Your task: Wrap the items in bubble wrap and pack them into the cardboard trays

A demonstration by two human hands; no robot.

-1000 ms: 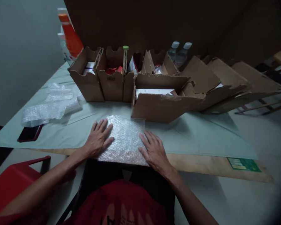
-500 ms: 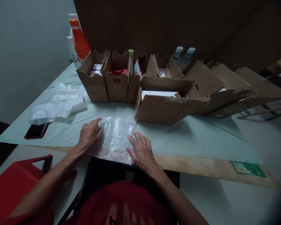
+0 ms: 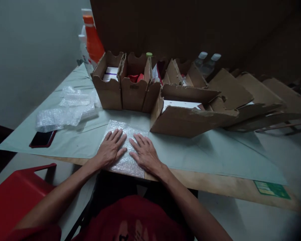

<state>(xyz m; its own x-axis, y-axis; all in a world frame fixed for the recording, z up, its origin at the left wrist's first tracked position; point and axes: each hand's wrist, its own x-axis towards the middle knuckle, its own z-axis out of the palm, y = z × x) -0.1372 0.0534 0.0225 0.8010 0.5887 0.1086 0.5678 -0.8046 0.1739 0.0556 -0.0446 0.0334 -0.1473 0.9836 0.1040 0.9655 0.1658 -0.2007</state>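
Note:
A sheet of bubble wrap lies flat at the near edge of the table, on the pale green covering. My left hand rests palm down on its left half, fingers spread. My right hand lies flat on the right half, close beside the left. Neither hand grips anything. Just beyond the sheet stands an open cardboard box with a white item inside.
A row of open cardboard boxes stands behind, with bottles at the back left. Loose bubble wrap and a dark phone lie at left. A red chair is at lower left; flattened cardboard leans at right.
Both hands have slid inward across the bubble wrap and now lie side by side on it. The view has shifted, so everything sits further right.

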